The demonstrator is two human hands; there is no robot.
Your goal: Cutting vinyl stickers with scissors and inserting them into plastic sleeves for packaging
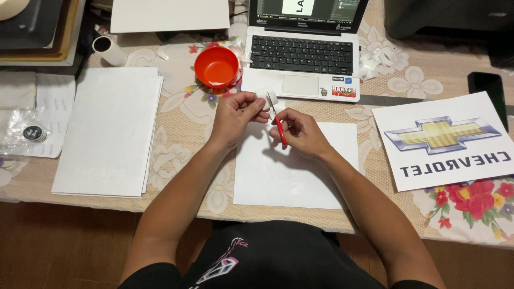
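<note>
My left hand [235,115] pinches a small white piece of tape or paper [271,98] just above the table. My right hand [301,131] grips small red-handled scissors [279,127], whose blades point up at that white piece. Both hands hover over the top edge of a blank white sheet [294,171] lying in front of me. An orange-red bowl [216,67] stands just beyond my left hand.
A laptop [302,53] sits open at the back. A stack of white sheets [110,134] lies at left, a printed emblem sheet [444,142] at right, a black phone [488,91] beyond it. A tape roll [107,49] and a plastic bag [27,131] are far left.
</note>
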